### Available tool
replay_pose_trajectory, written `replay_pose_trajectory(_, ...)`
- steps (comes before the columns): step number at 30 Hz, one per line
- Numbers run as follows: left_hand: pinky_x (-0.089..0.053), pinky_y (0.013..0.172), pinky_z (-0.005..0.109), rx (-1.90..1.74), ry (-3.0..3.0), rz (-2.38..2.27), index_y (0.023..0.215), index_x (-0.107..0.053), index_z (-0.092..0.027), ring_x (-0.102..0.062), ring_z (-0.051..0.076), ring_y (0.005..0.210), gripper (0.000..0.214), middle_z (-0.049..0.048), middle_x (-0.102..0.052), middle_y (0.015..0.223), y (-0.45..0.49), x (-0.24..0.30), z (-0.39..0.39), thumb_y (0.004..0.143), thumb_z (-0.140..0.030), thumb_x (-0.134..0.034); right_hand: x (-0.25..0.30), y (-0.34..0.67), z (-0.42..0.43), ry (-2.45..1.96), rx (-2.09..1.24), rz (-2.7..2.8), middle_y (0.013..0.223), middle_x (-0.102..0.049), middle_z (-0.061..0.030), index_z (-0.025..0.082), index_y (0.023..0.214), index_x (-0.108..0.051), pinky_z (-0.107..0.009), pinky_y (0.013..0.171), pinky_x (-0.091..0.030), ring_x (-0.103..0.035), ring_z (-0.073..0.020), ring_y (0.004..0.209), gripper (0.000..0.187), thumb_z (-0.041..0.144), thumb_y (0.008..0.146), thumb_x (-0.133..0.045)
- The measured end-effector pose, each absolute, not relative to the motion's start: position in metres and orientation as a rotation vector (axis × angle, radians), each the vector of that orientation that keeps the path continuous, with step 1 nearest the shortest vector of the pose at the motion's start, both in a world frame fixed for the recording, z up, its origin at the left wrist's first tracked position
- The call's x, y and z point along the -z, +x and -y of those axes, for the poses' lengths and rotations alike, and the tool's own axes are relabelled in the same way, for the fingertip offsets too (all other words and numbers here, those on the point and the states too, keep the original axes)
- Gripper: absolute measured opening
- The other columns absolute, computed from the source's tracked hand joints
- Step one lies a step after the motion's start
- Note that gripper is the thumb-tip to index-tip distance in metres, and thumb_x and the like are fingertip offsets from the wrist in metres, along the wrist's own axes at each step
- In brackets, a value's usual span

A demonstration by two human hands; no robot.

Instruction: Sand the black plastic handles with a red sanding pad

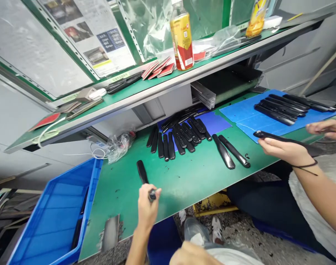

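My left hand [148,204] is closed round a slim, glossy black handle-shaped piece [142,171]. Its broad end points away over the green tabletop, and a rounded dark end shows by my thumb. At the bottom edge, my right hand [195,254] appears curled near my lap; most of its fingers are cut off, and anything in them is hidden. Ahead of my left hand, several similar black pieces [170,145] lie in a row, with more heaped behind on a dark blue sheet [219,125]. Two others [224,152] lie apart to the right.
A co-worker's hand [289,151] at right holds another black piece, beside a blue sheet [247,127] bearing several more. A blue bin [54,198] stands left of the table, near a grey metal plate [110,232]. A shelf with a bottle [182,40] overhangs the back.
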State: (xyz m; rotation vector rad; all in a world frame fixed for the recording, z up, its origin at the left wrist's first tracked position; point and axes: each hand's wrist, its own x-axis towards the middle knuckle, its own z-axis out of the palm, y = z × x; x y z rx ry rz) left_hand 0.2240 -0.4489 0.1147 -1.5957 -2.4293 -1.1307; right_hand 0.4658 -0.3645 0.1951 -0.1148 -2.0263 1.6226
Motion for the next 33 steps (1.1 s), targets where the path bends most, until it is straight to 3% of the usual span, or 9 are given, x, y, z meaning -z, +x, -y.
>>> replay_pose_trajectory(5,-0.033,0.103,0.057,0.728,-1.521,2.660,0.092,-0.068,-0.022,-0.052,0.032,0.109,0.025,0.0106,-0.061,0.106,0.086,-0.085,0.464,0.079,-0.011,-0.051,-0.176,0.468,0.347,-0.510,-1.514,1.950,0.148,-0.055,-0.0029,0.037,0.146,-0.047,-0.049,0.107,-0.049,-0.058,-0.0280,0.129,0.049,0.025,0.100,-0.042)
replay_pose_trajectory(9,-0.034,0.110,0.053,0.607,-1.755,2.760,0.090,-0.074,-0.026,-0.046,0.035,0.130,0.037,0.0096,-0.059,0.124,0.023,-0.062,0.496,0.065,-0.007,-0.055,-0.161,0.468,0.341,-0.860,-1.631,1.954,0.145,-0.059,-0.0019,0.038,0.138,-0.058,-0.050,0.119,-0.037,-0.052,-0.0280,0.137,0.040,0.038,0.100,-0.046)
replay_pose_trajectory(12,-0.034,0.111,0.059,0.554,-1.776,2.847,0.113,-0.070,-0.030,-0.031,0.038,0.145,0.042,0.0087,-0.049,0.146,0.013,-0.049,0.509,0.075,-0.019,-0.057,-0.155,0.463,0.339,-0.990,-1.725,1.837,0.146,-0.058,-0.0037,0.036,0.136,-0.061,-0.053,0.121,-0.030,-0.048,-0.0286,0.140,0.041,0.045,0.099,-0.046)
replay_pose_trajectory(17,-0.036,0.102,0.073,0.641,-1.311,2.671,0.135,-0.052,-0.017,-0.044,0.043,0.135,0.044,0.0226,-0.053,0.139,0.098,-0.035,0.425,0.098,-0.033,-0.035,-0.142,0.455,0.343,-1.078,-1.794,1.414,0.124,-0.068,-0.0103,0.029,0.134,-0.063,-0.046,0.105,-0.049,-0.063,-0.0293,0.114,0.050,0.055,0.094,-0.049)
replay_pose_trajectory(22,-0.042,0.109,0.040,0.606,-2.114,2.226,0.136,-0.054,-0.021,-0.052,0.024,0.129,0.044,0.0120,-0.060,0.136,0.279,-0.040,0.249,0.096,-0.012,-0.037,-0.153,0.498,0.318,-1.001,-1.570,1.395,0.081,-0.068,-0.0050,0.036,0.133,-0.062,-0.035,0.057,-0.053,-0.059,-0.0200,0.060,0.050,0.059,0.091,-0.047)
replay_pose_trajectory(25,-0.041,0.105,0.051,0.463,-2.397,2.037,0.137,-0.055,-0.018,-0.045,0.031,0.135,0.048,0.0175,-0.052,0.145,0.348,-0.048,0.162,0.093,-0.006,-0.039,-0.181,0.556,0.237,-0.956,-1.166,1.774,0.085,-0.074,-0.0073,0.035,0.120,-0.071,-0.041,0.057,-0.056,-0.068,-0.0294,0.072,0.044,0.060,0.086,-0.058)
replay_pose_trajectory(27,-0.039,0.104,0.058,0.342,-2.569,1.918,0.130,-0.058,-0.015,-0.042,0.035,0.136,0.042,0.0204,-0.052,0.143,0.364,-0.053,0.133,0.093,-0.005,-0.042,-0.195,0.597,0.164,-1.011,-1.003,1.769,0.116,-0.071,-0.0067,0.030,0.127,-0.067,-0.046,0.084,-0.057,-0.065,-0.0327,0.110,0.047,0.058,0.096,-0.045)
replay_pose_trajectory(29,-0.035,0.107,0.058,0.207,-2.764,1.777,0.119,-0.063,-0.015,-0.044,0.033,0.134,0.034,0.0191,-0.058,0.135,0.365,-0.058,0.130,0.092,-0.006,-0.045,-0.195,0.634,0.097,-1.055,-0.846,1.774,0.143,-0.057,-0.0041,0.022,0.128,-0.064,-0.056,0.112,-0.037,-0.042,-0.0358,0.139,0.048,0.054,0.100,-0.040)
replay_pose_trajectory(33,-0.029,0.113,0.047,-0.033,-3.105,1.577,0.098,-0.065,-0.019,-0.057,0.028,0.114,0.032,0.0092,-0.068,0.106,0.348,-0.074,0.180,0.069,-0.015,-0.076,-0.160,0.671,0.030,-1.057,-0.657,1.824,0.154,-0.044,0.0173,0.050,0.125,-0.062,-0.067,0.122,0.009,-0.021,-0.0327,0.149,0.032,0.051,0.095,-0.052)
